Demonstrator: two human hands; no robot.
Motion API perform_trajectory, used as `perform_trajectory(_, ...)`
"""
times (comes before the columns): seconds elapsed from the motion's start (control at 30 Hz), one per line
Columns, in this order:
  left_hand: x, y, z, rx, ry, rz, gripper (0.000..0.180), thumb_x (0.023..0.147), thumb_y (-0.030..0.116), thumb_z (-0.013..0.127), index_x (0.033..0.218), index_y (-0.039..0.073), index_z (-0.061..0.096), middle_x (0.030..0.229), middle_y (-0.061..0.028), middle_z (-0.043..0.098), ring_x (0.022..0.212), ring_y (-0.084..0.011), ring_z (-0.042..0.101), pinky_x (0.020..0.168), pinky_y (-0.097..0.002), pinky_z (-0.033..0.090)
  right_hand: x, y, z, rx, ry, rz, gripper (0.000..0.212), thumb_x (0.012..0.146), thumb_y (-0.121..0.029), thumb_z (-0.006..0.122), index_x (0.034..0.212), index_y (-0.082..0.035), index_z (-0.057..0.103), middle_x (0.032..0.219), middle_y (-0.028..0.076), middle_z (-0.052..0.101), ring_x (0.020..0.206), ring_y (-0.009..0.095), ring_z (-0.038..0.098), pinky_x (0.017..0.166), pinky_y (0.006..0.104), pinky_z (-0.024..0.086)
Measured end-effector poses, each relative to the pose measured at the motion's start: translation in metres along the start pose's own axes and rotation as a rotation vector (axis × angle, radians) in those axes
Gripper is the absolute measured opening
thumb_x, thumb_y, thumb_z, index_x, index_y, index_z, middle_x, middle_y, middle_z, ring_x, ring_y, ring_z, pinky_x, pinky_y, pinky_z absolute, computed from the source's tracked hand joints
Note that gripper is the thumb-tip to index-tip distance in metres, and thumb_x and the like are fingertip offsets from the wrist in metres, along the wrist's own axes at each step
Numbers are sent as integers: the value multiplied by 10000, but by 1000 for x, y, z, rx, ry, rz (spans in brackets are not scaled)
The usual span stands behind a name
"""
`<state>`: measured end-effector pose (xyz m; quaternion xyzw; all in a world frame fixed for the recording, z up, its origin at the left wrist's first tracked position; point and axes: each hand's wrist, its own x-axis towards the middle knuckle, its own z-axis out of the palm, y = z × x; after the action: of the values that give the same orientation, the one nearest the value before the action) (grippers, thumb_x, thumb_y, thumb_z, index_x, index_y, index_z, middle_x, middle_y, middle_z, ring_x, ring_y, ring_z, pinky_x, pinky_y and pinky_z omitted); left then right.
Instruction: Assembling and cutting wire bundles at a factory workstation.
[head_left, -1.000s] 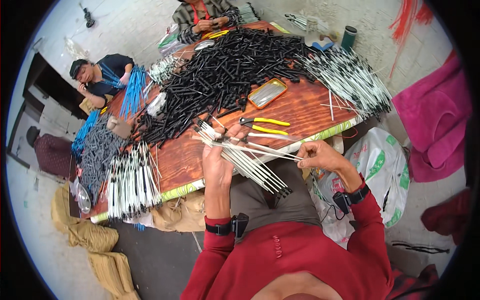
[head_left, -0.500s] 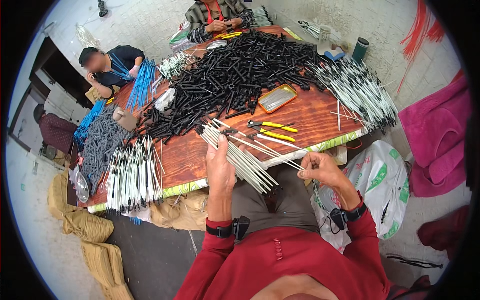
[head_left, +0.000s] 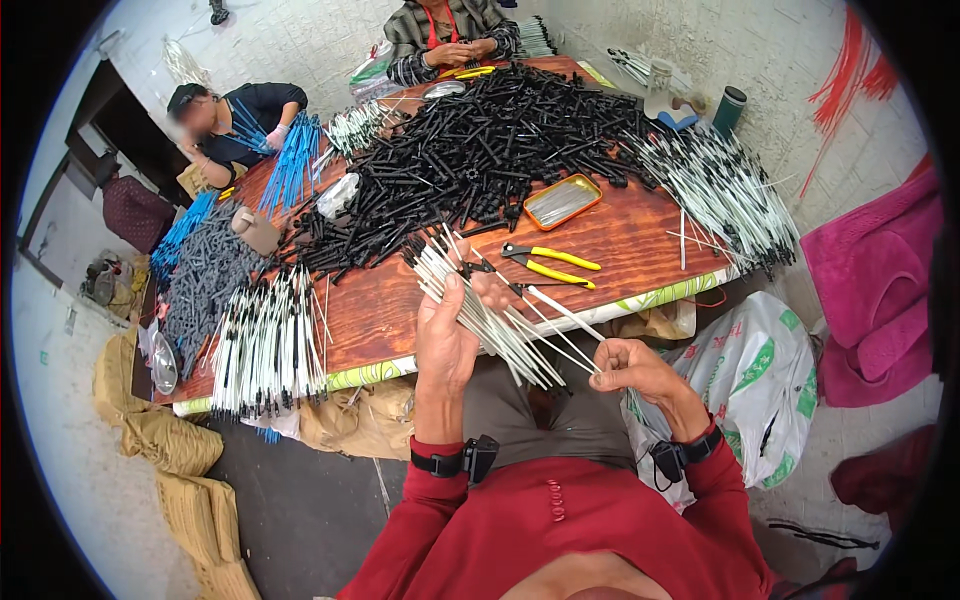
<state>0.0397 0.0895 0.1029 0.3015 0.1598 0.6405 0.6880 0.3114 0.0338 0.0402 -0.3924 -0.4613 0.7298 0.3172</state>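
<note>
My left hand (head_left: 447,335) grips a bundle of thin white rods (head_left: 487,313) that fans out up-left over the wooden table's (head_left: 640,245) front edge and down-right over my lap. My right hand (head_left: 628,364) pinches the lower end of one white rod (head_left: 562,313) that sticks out of the bundle toward the right. Yellow-handled pliers (head_left: 552,265) lie on the table just beyond the bundle. Behind them sit an orange tray (head_left: 562,201) and a big heap of black plastic parts (head_left: 480,155).
White rods with black tips lie in piles at the table's left front (head_left: 262,345) and right (head_left: 720,190). Two other people sit at the far side (head_left: 235,115) (head_left: 450,30). A white sack (head_left: 745,375) stands to my right, burlap sacks (head_left: 160,440) to my left.
My right hand has moved down and away from the bundle, drawing one white rod out to the right. The left hand still holds the bundle, slightly raised.
</note>
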Motion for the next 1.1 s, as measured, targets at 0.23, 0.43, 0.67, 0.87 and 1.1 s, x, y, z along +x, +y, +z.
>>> perform_trajectory(0.23, -13, 7, -5, 25, -140, -26, 350, 1038, 238, 521, 1326, 42, 491, 850, -17, 523, 808, -131, 534, 775, -341, 487, 5, 21, 3, -37, -33, -21, 222, 806, -177, 810, 876, -93, 617, 739, -52, 599, 662, 15, 506, 585, 182, 368)
perform_trajectory(0.43, -44, 20, 6, 280, -161, -13, 318, 1023, 199, 554, 1276, 13, 508, 829, -41, 562, 784, -133, 543, 751, -339, 487, 21, 58, 30, -54, -108, 26, 226, 810, -177, 796, 905, -70, 621, 805, -8, 633, 727, 90, 582, 640, 243, 444)
perform_trajectory(0.67, -89, 24, -5, 598, -56, -104, 228, 1016, 167, 562, 1157, -12, 555, 888, -97, 652, 797, -140, 588, 745, -299, 503, 6, 41, 46, -1104, 277, -435, 403, 757, -282, 804, 1034, -41, 639, 935, 90, 671, 883, 321, 649, 762, 419, 507)
perform_trajectory(0.87, -97, -5, -14, 498, -156, -360, 221, 1018, 169, 557, 1135, -17, 576, 981, -133, 701, 824, -156, 632, 763, -289, 523, 34, 9, 85, -800, 20, -740, 465, 761, -333, 806, 1033, -2, 624, 919, 144, 642, 906, 327, 633, 810, 411, 501)
perform_trajectory(1.1, -76, -8, -46, 502, -135, -462, 228, 1016, 193, 561, 1134, -1, 584, 1008, -125, 701, 828, -140, 625, 766, -303, 535, 69, 70, 96, -381, -274, -76, 469, 846, -397, 724, 958, 40, 599, 863, 167, 618, 855, 302, 617, 795, 375, 487)
